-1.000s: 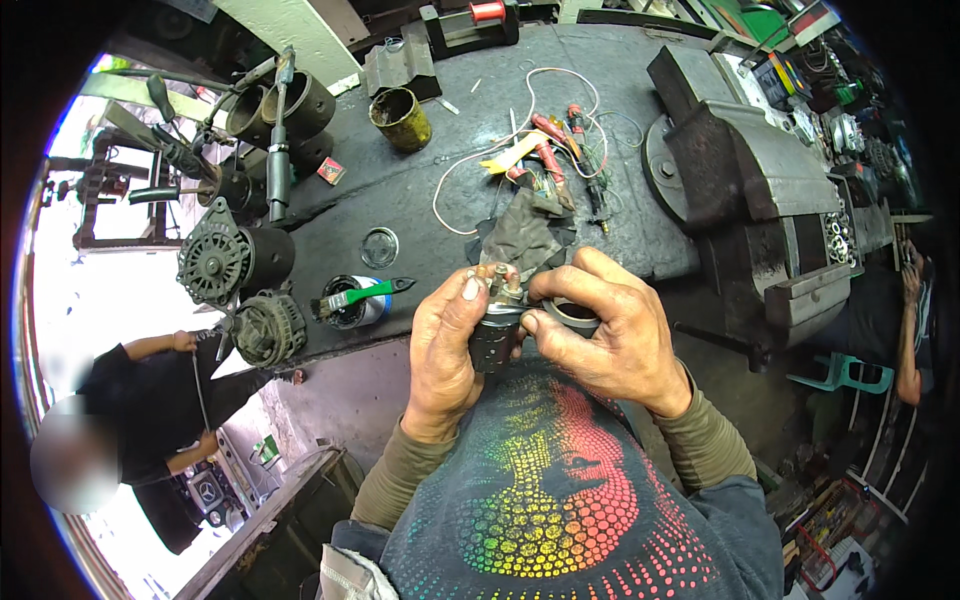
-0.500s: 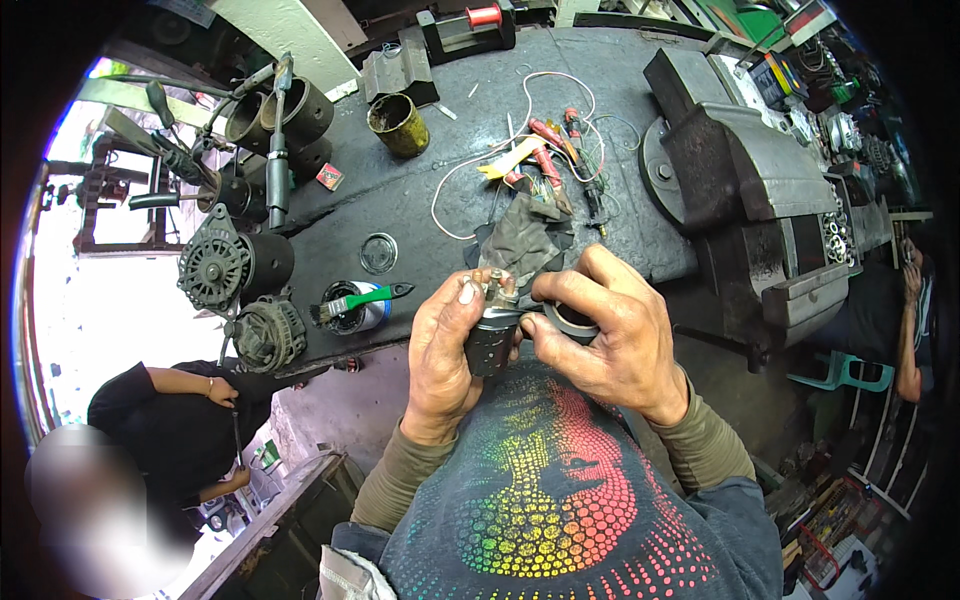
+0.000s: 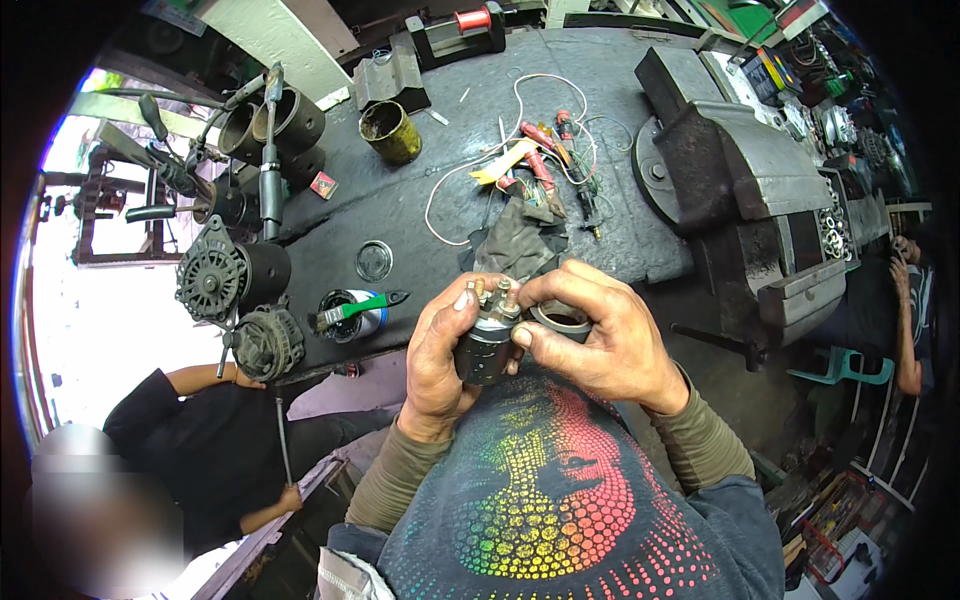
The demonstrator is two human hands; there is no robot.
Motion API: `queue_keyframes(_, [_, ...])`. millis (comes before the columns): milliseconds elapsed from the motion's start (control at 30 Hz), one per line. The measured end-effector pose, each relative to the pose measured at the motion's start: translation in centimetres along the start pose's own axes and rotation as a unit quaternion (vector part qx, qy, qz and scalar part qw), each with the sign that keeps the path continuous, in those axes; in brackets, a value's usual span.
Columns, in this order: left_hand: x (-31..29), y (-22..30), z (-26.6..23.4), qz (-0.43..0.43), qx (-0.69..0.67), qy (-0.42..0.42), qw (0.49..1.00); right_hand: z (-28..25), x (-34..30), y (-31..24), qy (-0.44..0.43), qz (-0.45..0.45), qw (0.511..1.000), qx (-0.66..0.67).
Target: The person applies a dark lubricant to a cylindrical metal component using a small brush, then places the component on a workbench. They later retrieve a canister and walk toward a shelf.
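Left hand (image 3: 440, 350) gripped the solenoid (image 3: 487, 340) body near the workbench (image 3: 420, 210) front edge, right hand (image 3: 610, 345) pinched its top; looked heavy, rigid, greasy

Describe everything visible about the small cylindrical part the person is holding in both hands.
The cylindrical part is a short, dark metal-looking body, grimy, with lighter studs or terminals standing up from its top end. It is held roughly upright above the near edge of the workbench, in front of the person's chest. The left hand wraps its left side, thumb near the studs; the right hand pinches its right side with thumb and fingers and also holds a dark ring beside it. Its underside is hidden.
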State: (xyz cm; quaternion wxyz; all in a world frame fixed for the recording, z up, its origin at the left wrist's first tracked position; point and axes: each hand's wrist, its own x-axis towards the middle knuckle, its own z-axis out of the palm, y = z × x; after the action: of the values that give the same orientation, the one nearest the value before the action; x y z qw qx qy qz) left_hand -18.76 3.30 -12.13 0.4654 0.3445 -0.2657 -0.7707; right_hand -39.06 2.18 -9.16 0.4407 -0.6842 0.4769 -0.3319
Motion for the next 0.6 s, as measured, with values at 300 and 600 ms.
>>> queue_keyframes(300, [0.9, 0.0, 0.0, 0.008, 0.013, -0.022, 1.0, -0.6, 0.6, 1.4, 0.013, -0.042, 0.999, -0.012])
queue_keyframes(600, [1.5, 0.4, 1.7, 0.108, 0.231, 0.036, 0.966, -1.2, 1.1, 0.0, 0.066, -0.13, 0.987, -0.074])
